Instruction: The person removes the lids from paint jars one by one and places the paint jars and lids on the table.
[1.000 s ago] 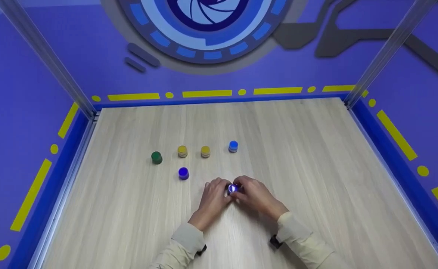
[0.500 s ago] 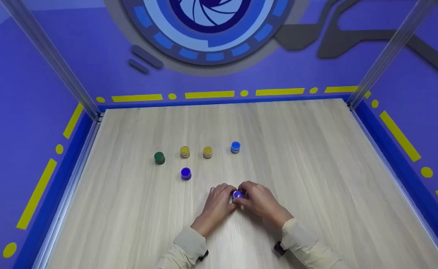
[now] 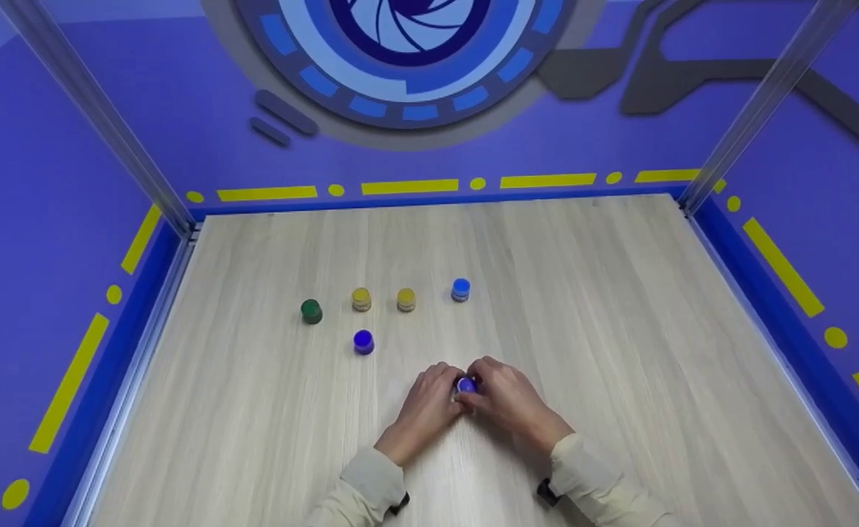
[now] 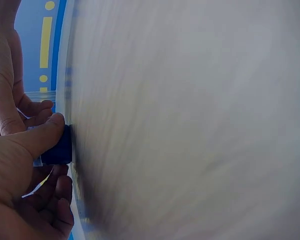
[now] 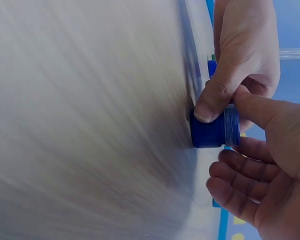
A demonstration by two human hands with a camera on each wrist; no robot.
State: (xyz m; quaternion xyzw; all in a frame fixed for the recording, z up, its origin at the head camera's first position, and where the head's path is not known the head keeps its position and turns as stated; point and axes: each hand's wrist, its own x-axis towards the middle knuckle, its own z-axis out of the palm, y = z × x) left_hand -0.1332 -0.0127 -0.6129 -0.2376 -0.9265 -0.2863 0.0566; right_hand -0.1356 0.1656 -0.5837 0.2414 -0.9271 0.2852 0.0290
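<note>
While the left hand (image 3: 428,399) grips a blue jar (image 5: 207,134), the right hand (image 3: 511,395) pinches its top (image 5: 232,127), any label unclear.

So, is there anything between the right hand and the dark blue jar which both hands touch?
Nothing visible: the right hand pinches the dark blue jar directly at its ridged top, while the left hand holds its lower part.
</note>
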